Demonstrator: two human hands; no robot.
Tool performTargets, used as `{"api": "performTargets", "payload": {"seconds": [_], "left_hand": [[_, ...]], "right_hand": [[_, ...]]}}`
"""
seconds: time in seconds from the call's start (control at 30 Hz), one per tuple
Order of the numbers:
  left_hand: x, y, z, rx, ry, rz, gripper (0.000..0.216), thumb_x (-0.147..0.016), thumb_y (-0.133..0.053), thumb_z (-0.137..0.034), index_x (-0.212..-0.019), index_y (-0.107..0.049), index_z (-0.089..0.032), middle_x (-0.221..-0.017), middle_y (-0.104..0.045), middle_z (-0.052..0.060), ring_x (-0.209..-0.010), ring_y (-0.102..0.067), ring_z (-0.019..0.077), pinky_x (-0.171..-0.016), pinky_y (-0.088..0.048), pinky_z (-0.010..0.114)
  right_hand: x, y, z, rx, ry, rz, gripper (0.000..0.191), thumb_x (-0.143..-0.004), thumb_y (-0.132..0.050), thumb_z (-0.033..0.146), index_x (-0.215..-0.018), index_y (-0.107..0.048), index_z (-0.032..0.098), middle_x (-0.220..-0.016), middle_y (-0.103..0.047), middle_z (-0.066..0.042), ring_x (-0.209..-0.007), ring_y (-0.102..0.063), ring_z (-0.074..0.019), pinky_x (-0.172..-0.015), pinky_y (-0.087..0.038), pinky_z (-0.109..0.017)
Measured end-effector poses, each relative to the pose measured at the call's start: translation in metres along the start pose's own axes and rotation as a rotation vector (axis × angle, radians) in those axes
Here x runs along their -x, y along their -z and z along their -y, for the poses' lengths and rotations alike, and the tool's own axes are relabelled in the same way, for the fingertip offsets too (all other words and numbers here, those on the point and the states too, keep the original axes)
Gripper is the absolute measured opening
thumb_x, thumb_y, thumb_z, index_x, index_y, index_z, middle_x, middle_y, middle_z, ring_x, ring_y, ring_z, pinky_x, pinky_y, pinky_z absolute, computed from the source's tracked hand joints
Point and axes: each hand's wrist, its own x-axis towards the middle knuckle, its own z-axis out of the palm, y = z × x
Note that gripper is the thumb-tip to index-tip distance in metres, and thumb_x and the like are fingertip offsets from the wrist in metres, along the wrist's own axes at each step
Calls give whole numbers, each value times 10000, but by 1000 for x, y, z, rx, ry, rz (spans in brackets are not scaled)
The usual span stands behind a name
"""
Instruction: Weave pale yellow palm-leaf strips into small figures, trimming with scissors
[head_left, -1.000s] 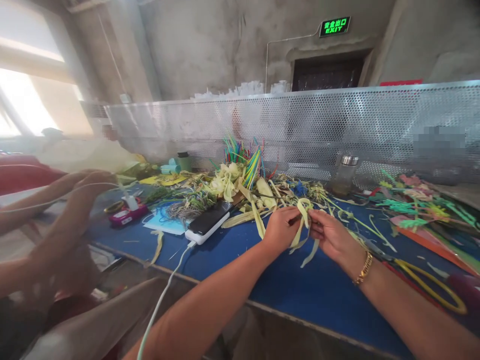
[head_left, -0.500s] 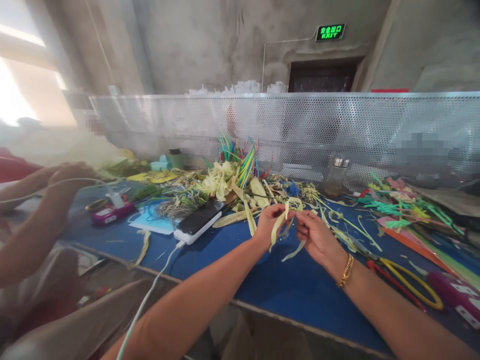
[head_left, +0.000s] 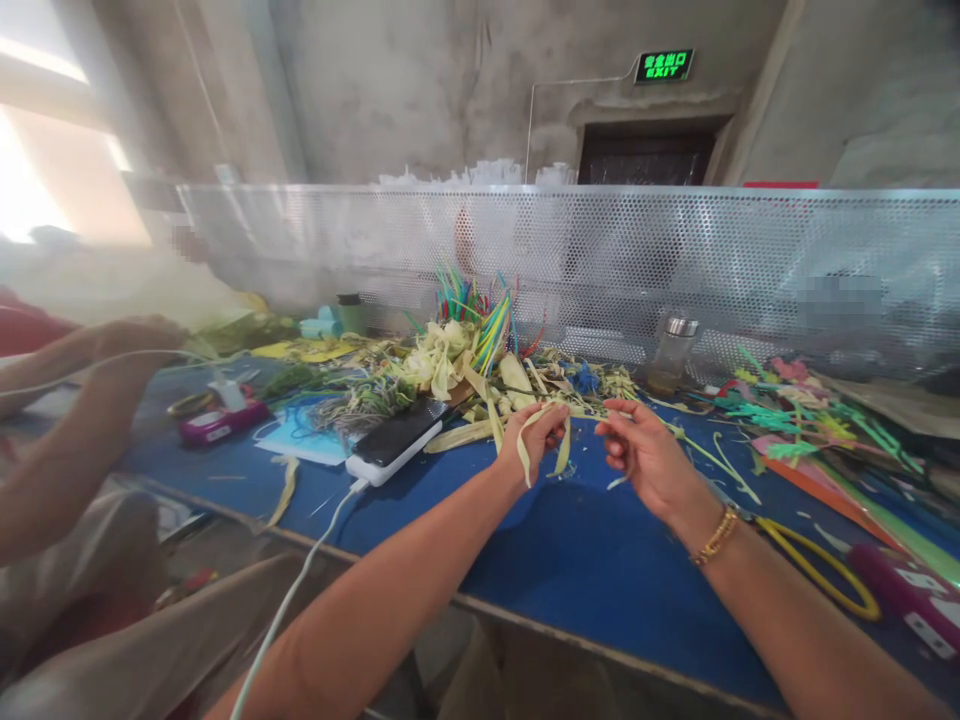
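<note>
Pinched in my left hand [head_left: 534, 440] is a pale yellow-green husk strip [head_left: 524, 455], with ends hanging on both sides of the fingers. To its right my right hand [head_left: 646, 455] is closed, thumb against fingertips, and a short piece of pale strip [head_left: 621, 481] sticks out below them. A narrow gap lies between the hands, and whether the same strip spans it is hard to make out. Both hands hover above the blue tabletop [head_left: 555, 580]. Just beyond them lies a heap of dried husks [head_left: 517, 378].
A black phone on a white power bank [head_left: 397, 440] trails a cable. Yellow handles [head_left: 821, 570] and a purple device [head_left: 907, 595] lie at right, near coloured strips [head_left: 810, 415]. A glass bottle [head_left: 673, 355] stands by the perforated screen [head_left: 712, 250]. Another person's arm [head_left: 90, 440] is at left.
My hands have moved apart, the right one rightward and the left slightly left. The loop of husk strip between them has opened out. My right forearm now covers the red handle.
</note>
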Motion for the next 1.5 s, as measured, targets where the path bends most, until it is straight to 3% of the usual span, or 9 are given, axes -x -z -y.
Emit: {"api": "performTargets", "payload": {"seconds": [0.13,0.23,0.4,0.7,0.87,0.97,1.07,1.23,1.5], "left_hand": [[-1,1,-2,17,-4,-23,342,-611,-768,-382,-642,-520,-148,-525,-434,-64,-433,-351,24,-415,-220,173],[0,1,-1,-15,22,-9,340,-609,-761,-393,-658,-529,-149,-535,-442,-60,-433,-348,26,-415,-225,176],[0,1,1,-17,2,-7,321,-620,-750,-389,-703,-542,-159,-528,-429,-71,-441,-352,29,-425,-232,172],[-1,-1,0,11,2,-54,304,-622,-742,-317,-760,-508,-180,-532,-460,-81,-432,-371,26,-417,-233,156],[1,-1,-1,3,35,-51,340,-596,-757,-320,-754,-488,-186,-519,-445,-89,-413,-347,22,-403,-201,158],[2,-2,-2,-31,65,-33,334,-594,-762,-325,-759,-510,-182,-520,-454,-83,-413,-351,26,-406,-214,166],[5,-3,-2,-27,80,-1,341,-589,-775,-328,-783,-540,-176,-535,-466,-76,-432,-372,32,-421,-238,172],[5,-2,1,-16,26,69,319,-626,-766,-355,-789,-575,-159,-532,-460,-73,-453,-379,34,-450,-258,179],[6,-5,2,-43,18,74,364,-550,-819,-327,-798,-630,-139,-650,-583,-21,-526,-480,56,-539,-372,203]], "right_hand": [[4,14,27,-14,116,198,173,-740,-630,298,-888,-683,226,-855,-701,-52,-790,-640,-188,-706,-520,-348],[6,20,38,120,270,202,205,-751,-606,262,-937,-691,246,-940,-713,-60,-930,-647,-237,-872,-489,-433],[5,20,38,409,414,144,260,-808,-607,333,-1051,-614,240,-1037,-701,-77,-994,-638,-247,-935,-455,-450],[5,22,40,381,429,212,218,-837,-566,314,-1038,-592,235,-1116,-674,-80,-1045,-619,-254,-915,-462,-439],[9,18,37,553,534,77,249,-885,-519,423,-969,-671,244,-866,-694,-62,-742,-636,-188,-686,-500,-349],[9,16,35,631,586,66,248,-866,-548,432,-879,-718,252,-892,-648,-60,-719,-571,-162,-630,-458,-307],[8,11,28,584,452,124,204,-785,-652,424,-821,-717,233,-912,-629,-53,-686,-515,-143,-578,-417,-279],[5,2,3,469,53,235,286,-744,-672,470,-749,-628,187,-581,-512,30,-480,-343,-76,-446,-258,-233],[1,-1,-13,218,-184,241,278,-660,-718,369,-610,-527,174,-520,-405,56,-473,-286,-66,-441,-177,-236]]}}
